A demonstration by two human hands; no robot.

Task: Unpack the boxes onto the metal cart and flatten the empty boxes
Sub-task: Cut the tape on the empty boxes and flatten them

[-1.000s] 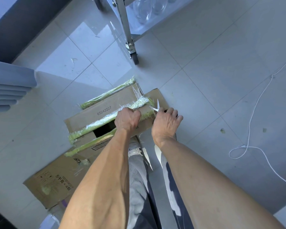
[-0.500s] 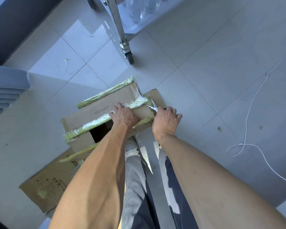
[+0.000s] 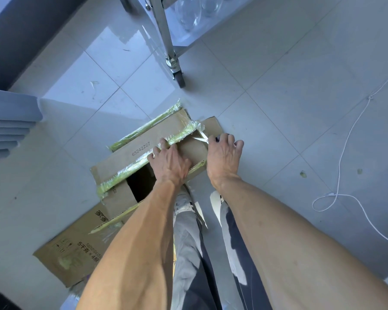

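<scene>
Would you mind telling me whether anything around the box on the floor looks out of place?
A loose white cord trails across the tiled floor right of the cardboard box, and torn green-edged tape hangs ragged along its flaps.

The cardboard box point(image 3: 143, 153) is plain brown with dark printed digits, and yellow-green glossy tape point(image 3: 179, 133) runs in strips along its flaps. The flattened box point(image 3: 76, 249) beneath it is the same brown, printed with dark characters and small symbols. The floor point(image 3: 289, 97) is pale grey tile with thin darker grout lines. A white cord point(image 3: 343, 157) crosses it. The metal cart point(image 3: 166, 36) is shiny silver, with a black wheel point(image 3: 180, 79). The trousers point(image 3: 188, 253) are light grey.
</scene>
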